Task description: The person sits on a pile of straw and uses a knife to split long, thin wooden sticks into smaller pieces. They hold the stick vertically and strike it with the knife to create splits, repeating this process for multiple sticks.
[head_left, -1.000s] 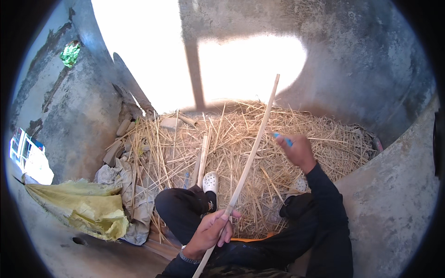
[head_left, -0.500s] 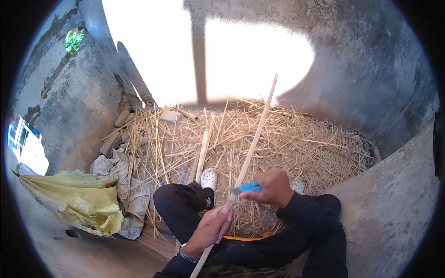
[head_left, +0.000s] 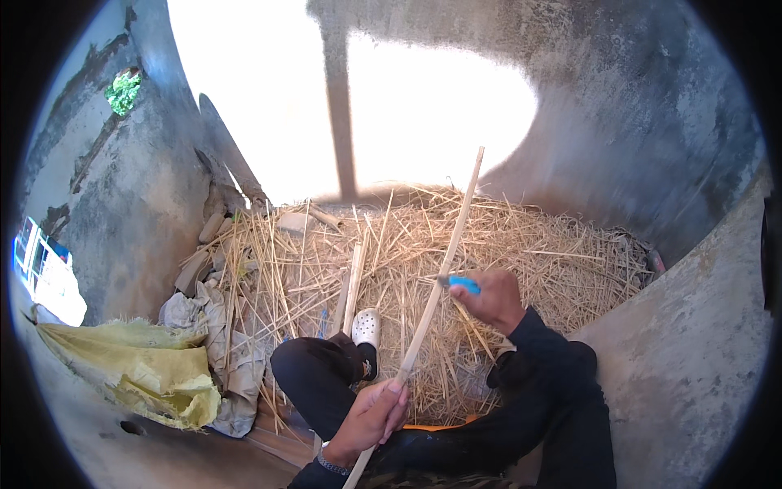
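My left hand (head_left: 375, 417) is closed round the lower part of a long, pale strip (head_left: 427, 316), bamboo or wood. The strip slants up and away to the right, its far end over the straw. In my right hand (head_left: 494, 300) is a knife with a light blue handle (head_left: 465, 284), gripped in closed fingers. Its short blade meets the strip well above my left hand; how deep it bites cannot be seen.
Loose straw and shavings (head_left: 562, 253) cover the ground ahead. Two pale wooden pieces (head_left: 353, 287) lie beyond my clog (head_left: 366, 328). A torn yellow sack (head_left: 138, 367) hangs at the left. Concrete walls (head_left: 635, 122) stand around, brightly sunlit at the back.
My right hand has moved the knife up and away along the strip, farther from my left hand. My left hand still grips the lower part of the strip.
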